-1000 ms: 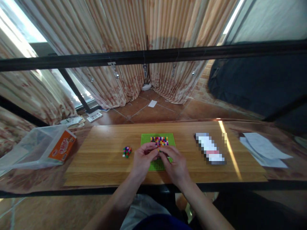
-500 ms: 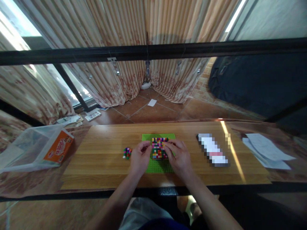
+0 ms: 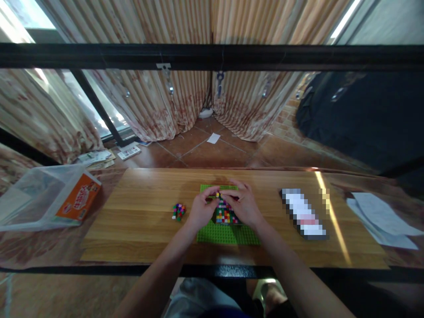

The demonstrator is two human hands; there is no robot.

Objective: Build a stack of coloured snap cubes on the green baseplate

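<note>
A small yellow toy brick (image 3: 217, 194) sits between the fingertips of both hands. My left hand (image 3: 202, 209) is closed, its thumb and index finger curled at the brick's left side. My right hand (image 3: 244, 206) pinches at the brick from the right, its outer fingers raised. Under the hands is a block of small multicoloured bricks (image 3: 224, 215) on a green studded baseplate (image 3: 228, 236); my right hand covers part of it. A little heap of loose coloured bricks (image 3: 179, 211) lies on the wooden board, left of my left hand.
On the wooden board (image 3: 132, 221), a phone-like object, blurred out (image 3: 303, 214), lies to the right. White papers (image 3: 384, 216) rest beyond the board's right end. A clear plastic box (image 3: 43, 190) with an orange label stands at the left. A dark bar (image 3: 212, 57) crosses in front of the curtains.
My right hand has moved left and away from me, bringing the yellow brick to my left fingertips. Both hands now meet over the block's far-left part. The camera view has shifted slightly.
</note>
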